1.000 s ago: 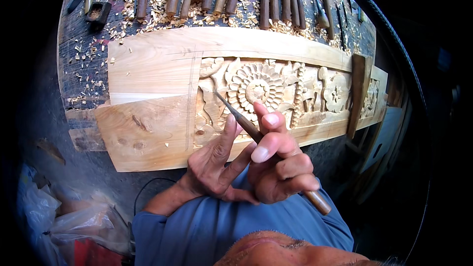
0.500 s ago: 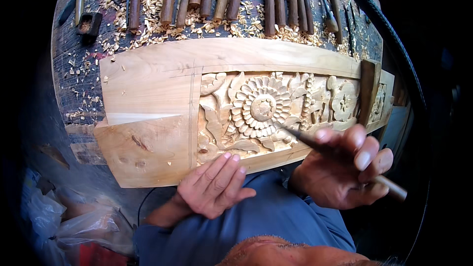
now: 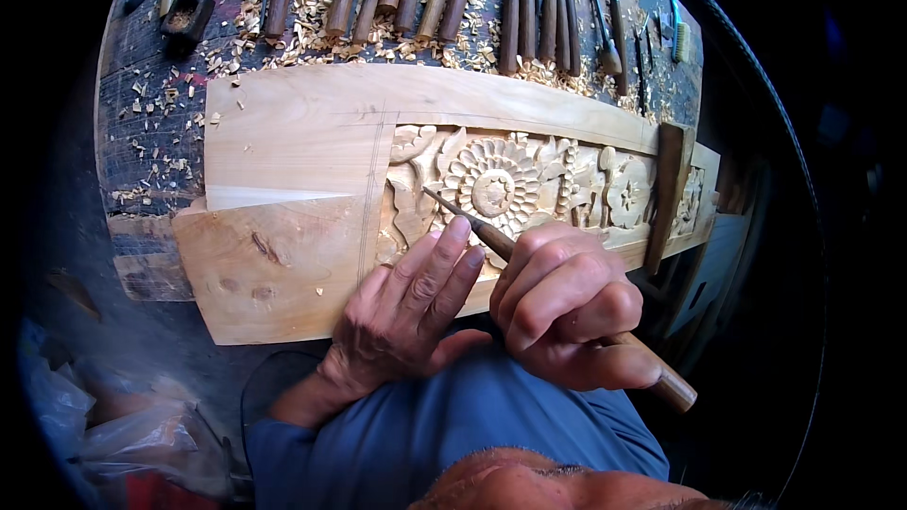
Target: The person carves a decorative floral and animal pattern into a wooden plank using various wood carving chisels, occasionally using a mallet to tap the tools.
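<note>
Gripped in the right hand (image 3: pixel 572 302), the chisel (image 3: pixel 494 240) has been brought leftward over the carved panel (image 3: pixel 493 192) at the bench's (image 3: pixel 156 175) near edge, seemingly steadied (better controlled, presumably) by the left hand's (image 3: pixel 402 307) outstretched fingers.

Board (image 3: pixel 283 156) toned pale honey, crossed by dark pencil lines (image 3: pixel 379 151), spotted with brown knots (image 3: pixel 266 247), patterned with carved petals (image 3: pixel 463 179) and leaves (image 3: pixel 408 210). Tool (image 3: pixel 495 241) coloured brown at handle (image 3: pixel 673 386), dark grey at shank (image 3: pixel 452 207). Desk (image 3: pixel 137 156) coloured blackish blue, flecked with cream shavings (image 3: pixel 312 9). Shirt (image 3: pixel 416 425) coloured blue. Strip (image 3: pixel 670 191) toned dark brown.
</note>
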Motion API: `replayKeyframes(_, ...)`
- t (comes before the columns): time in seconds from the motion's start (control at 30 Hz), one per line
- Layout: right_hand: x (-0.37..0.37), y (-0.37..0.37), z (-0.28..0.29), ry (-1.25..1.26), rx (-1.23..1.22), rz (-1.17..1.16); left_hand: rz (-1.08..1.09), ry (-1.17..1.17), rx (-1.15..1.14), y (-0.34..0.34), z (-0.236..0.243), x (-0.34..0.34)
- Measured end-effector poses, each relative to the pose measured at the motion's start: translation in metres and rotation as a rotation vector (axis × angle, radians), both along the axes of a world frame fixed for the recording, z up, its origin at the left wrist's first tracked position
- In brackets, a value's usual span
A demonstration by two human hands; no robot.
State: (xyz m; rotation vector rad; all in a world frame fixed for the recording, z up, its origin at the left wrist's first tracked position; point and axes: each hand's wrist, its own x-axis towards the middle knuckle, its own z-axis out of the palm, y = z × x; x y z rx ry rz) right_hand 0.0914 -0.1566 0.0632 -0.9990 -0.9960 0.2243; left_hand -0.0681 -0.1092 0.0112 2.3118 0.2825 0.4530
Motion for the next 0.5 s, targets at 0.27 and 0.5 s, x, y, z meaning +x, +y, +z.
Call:
replayKeyframes(0.27,-0.0052,0.0100,-0.0063,0.049,0.098,0.039,-0.035,0.000,-0.025,-0.0004,-0.0068,-0.0026)
replayKeyframes(0.5,-0.0024,0.0082,-0.0070,0.012,0.036,0.086,-0.059,-0.007,-0.102,0.0000,-0.0087,-0.0045)
